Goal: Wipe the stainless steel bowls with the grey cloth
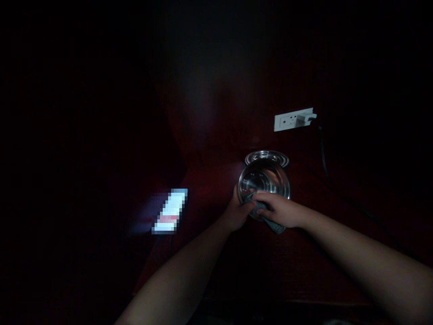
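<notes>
A shiny metal bowl [280, 177] is tilted so that its inside faces me. My left hand [237, 211] grips its left rim, the thumb lying over the near edge. In my right hand [282, 208] is a grey-green cloth [278, 228], closed in the fingers and pressed at the bowl's near rim; part of the cloth hangs below the hand. Just behind the bowl rests a second piece of metal ware with a ridged round rim, seemingly a stacked dish or bowl [267, 156], partly hidden by the first.
A dark red table [270, 266] lies under my arms. To the left, a lit phone [171, 212] with a blurred-out screen sits near the table's left edge. A white power socket [293, 119] with a plug and a dark cable [323, 153] is at the back right. The surroundings are very dark.
</notes>
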`<state>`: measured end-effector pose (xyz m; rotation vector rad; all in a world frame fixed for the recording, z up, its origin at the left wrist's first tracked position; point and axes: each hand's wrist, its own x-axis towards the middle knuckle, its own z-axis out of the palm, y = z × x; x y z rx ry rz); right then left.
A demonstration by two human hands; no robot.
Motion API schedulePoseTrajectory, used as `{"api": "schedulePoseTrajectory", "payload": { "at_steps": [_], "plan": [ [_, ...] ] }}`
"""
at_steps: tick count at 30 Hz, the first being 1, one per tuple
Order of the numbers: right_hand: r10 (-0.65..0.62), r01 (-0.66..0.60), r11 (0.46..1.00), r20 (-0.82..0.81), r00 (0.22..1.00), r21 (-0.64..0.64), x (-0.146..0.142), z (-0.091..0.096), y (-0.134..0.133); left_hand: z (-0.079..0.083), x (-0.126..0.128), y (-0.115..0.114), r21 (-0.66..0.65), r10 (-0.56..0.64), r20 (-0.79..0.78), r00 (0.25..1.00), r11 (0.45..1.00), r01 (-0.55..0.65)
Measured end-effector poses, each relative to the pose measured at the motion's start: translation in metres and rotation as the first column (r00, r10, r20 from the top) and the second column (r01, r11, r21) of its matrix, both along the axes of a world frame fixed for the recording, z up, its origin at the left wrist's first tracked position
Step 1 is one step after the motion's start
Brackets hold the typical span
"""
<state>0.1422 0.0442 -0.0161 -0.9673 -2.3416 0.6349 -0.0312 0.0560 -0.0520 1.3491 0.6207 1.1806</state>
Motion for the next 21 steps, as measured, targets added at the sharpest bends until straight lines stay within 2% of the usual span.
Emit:
{"api": "schedulePoseTrajectory", "payload": {
  "at_steps": [5, 9, 13, 16, 21],
  "plan": [
    [0.002, -0.003, 1.000, -0.033, 0.999, -0.014, -0.003, -0.001, -0.001, 0.005, 0.000, -0.002, 0.010, 0.106, -0.016, 0.994, 0.994, -0.106],
    [-0.040, 0.035, 0.998, 0.116, 0.992, 0.042, -0.001, 0.001, -0.001, 0.007, 0.000, 0.003, -0.041, 0.137, -0.001, 0.991, 0.990, -0.137],
    [-0.217, 0.171, 0.969, 0.287, 0.933, 0.177, 0.002, 0.003, 0.000, 0.008, -0.001, 0.010, -0.033, 0.160, -0.029, 0.987, 0.986, -0.161],
    [-0.315, 0.230, 0.938, 0.357, 0.879, 0.261, 0.001, 0.004, 0.000, 0.012, -0.003, 0.011, -0.030, 0.172, -0.054, 0.984, 0.984, -0.173],
    [-0.292, 0.210, 0.943, 0.336, 0.896, 0.258, 0.002, 0.003, 0.001, 0.018, -0.004, 0.010, -0.028, 0.193, -0.068, 0.979, 0.980, -0.195]
  ]
}}
